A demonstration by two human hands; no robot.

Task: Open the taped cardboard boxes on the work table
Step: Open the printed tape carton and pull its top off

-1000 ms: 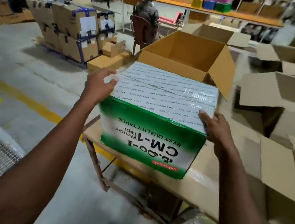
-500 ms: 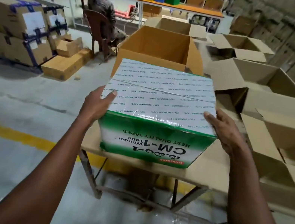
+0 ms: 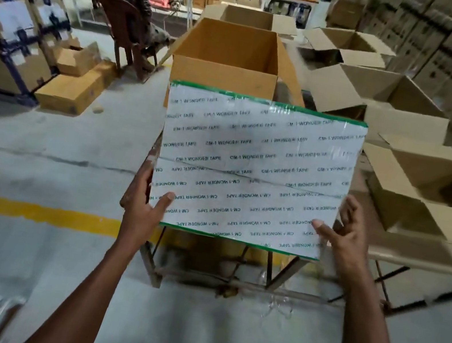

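1. A taped box (image 3: pixel 252 170), white-faced with green edges and printed all over with "CM-1 WONDER TAPE", is held at the near edge of the wooden work table (image 3: pixel 429 261), its taped face tilted toward the camera.
2. The box's left side is gripped by the left hand (image 3: pixel 143 205); the thumb is laid flat on the printed face near the lower corner, and the fingers are wrapped around the side, mostly hidden.
3. The right side is gripped by the right hand (image 3: pixel 346 235); the thumb is pressed on the face, and the fingers are curled loosely at the edge, slightly spread.
4. A seam of clear tape is seen running across the middle of the face.
5. An opened cardboard carton (image 3: pixel 232 60) is seen just behind the box, and further opened cartons (image 3: pixel 410 113) are spread over the table to the right.
6. A seated person (image 3: pixel 128 0) is seen at a far bench, back turned.
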